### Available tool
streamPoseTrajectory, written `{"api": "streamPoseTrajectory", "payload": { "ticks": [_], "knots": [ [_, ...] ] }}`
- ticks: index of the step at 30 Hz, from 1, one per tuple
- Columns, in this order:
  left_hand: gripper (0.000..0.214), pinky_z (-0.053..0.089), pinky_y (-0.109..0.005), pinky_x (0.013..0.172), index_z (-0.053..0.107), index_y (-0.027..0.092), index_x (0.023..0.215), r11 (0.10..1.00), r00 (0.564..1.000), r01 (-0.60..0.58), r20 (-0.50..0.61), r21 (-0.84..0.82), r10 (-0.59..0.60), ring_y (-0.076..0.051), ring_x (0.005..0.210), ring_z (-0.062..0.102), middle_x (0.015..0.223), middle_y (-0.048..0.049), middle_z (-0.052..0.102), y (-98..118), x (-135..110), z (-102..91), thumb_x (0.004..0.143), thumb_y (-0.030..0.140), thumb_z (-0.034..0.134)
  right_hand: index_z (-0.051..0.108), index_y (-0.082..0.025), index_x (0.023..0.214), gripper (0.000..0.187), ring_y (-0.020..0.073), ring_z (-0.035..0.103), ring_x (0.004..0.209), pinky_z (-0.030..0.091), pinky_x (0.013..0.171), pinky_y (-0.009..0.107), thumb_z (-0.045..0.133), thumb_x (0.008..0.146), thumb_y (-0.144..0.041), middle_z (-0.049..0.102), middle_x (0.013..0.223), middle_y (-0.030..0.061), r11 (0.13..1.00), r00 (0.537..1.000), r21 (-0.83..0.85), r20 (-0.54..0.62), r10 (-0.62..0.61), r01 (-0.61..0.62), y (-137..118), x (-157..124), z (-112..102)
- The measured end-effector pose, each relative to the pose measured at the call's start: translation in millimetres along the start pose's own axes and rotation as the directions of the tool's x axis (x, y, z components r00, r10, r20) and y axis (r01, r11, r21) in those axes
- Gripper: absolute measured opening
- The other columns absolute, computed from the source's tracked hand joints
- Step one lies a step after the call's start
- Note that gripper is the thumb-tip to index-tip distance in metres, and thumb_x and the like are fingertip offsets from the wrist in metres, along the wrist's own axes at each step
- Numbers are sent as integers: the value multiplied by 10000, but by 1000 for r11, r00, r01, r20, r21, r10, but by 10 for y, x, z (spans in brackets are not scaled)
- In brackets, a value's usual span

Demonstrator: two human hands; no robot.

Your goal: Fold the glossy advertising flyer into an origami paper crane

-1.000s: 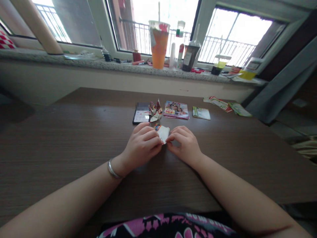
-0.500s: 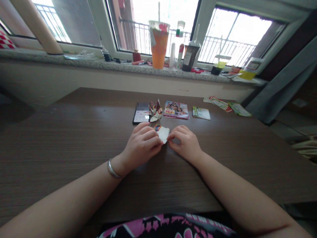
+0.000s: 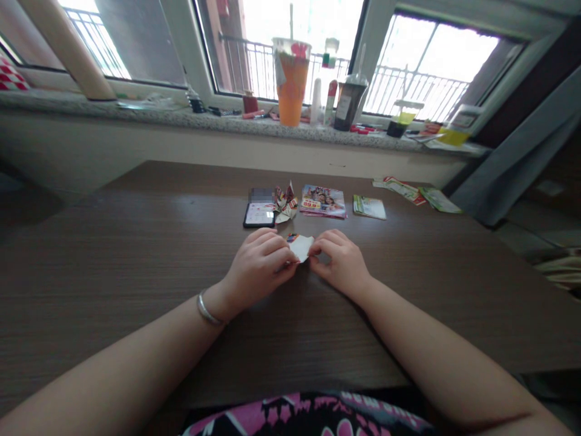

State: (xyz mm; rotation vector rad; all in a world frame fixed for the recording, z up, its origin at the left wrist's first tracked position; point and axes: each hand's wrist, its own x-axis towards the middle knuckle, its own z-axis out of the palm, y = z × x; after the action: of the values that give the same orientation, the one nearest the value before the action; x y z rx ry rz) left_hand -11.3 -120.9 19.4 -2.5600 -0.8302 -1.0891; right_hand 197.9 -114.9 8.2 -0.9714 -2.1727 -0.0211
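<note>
A small piece of folded paper point(image 3: 301, 247), mostly white with a colourful printed corner, is between my hands over the table. My left hand point(image 3: 265, 259) is closed on its left side, covering part of it. At its right edge, the thumb and forefinger of my right hand point(image 3: 338, 261) pinch the paper. Just beyond stands a folded paper piece with pointed tips point(image 3: 286, 206), printed in red and white. It sits against the right side of a phone point(image 3: 260, 212) with a lit screen.
Behind the paper lie a stack of printed flyers point(image 3: 323, 201), a smaller stack of leaflets point(image 3: 369, 207) and loose paper strips point(image 3: 403, 190). A granite windowsill point(image 3: 236, 125) past the brown table point(image 3: 136, 242) holds an orange drink cup point(image 3: 292, 85), a dark cup point(image 3: 348, 104) and bottles.
The paper's right edge has shifted slightly to the right and tilted a little. Both hands keep their hold, nearly in place.
</note>
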Motion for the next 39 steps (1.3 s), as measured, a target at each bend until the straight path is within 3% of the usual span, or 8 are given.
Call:
{"api": "streamPoseTrajectory", "payload": {
  "ticks": [10,15,20,27,34,39],
  "knots": [
    [87,466,-321,742,619,183,752,982,990,143,-3,-121,-144,-162,752,556,747,-27,612,-39,-20,31,838,190,606,641,-212,854,64,185,578,845,471,807,326,608,821,-168,647,837,28,993,994,71,-53,96,-92,131,-26,38],
    [77,468,-329,754,619,187,761,982,990,141,-3,-129,-142,-168,771,560,763,-28,616,-43,-13,36,837,191,607,632,-219,876,72,181,574,880,473,812,314,618,823,-173,647,874,30,996,1000,93,-18,-14,16,37,-28,2],
    [77,472,-333,775,623,191,772,988,995,98,-6,-117,-99,-170,791,567,774,-29,623,-38,-14,40,846,197,602,625,-222,814,58,179,575,873,469,807,305,602,840,-175,650,840,23,999,999,47,-41,25,-23,11,-19,-10],
    [69,455,-315,781,642,202,818,997,995,64,80,-33,-61,-163,798,577,831,-22,656,-128,-14,1,866,233,604,608,-221,748,87,178,573,840,459,784,298,607,776,-138,638,808,12,998,998,-7,-21,61,-61,23,-11,-15],
    [175,452,-290,731,694,206,890,983,966,181,180,29,-183,-164,794,606,871,-45,663,-299,-66,-52,911,306,552,577,-214,710,93,165,567,786,452,729,278,581,763,-138,615,763,5,987,986,-3,-31,163,-163,65,-21,2],
    [240,458,-287,702,702,209,917,935,917,351,188,44,-353,-178,783,615,870,-51,678,-281,-47,-103,929,349,508,575,-214,704,92,167,564,780,449,715,277,585,750,-134,609,762,8,982,982,-13,-10,188,-188,56,-11,0]
  ]
}}
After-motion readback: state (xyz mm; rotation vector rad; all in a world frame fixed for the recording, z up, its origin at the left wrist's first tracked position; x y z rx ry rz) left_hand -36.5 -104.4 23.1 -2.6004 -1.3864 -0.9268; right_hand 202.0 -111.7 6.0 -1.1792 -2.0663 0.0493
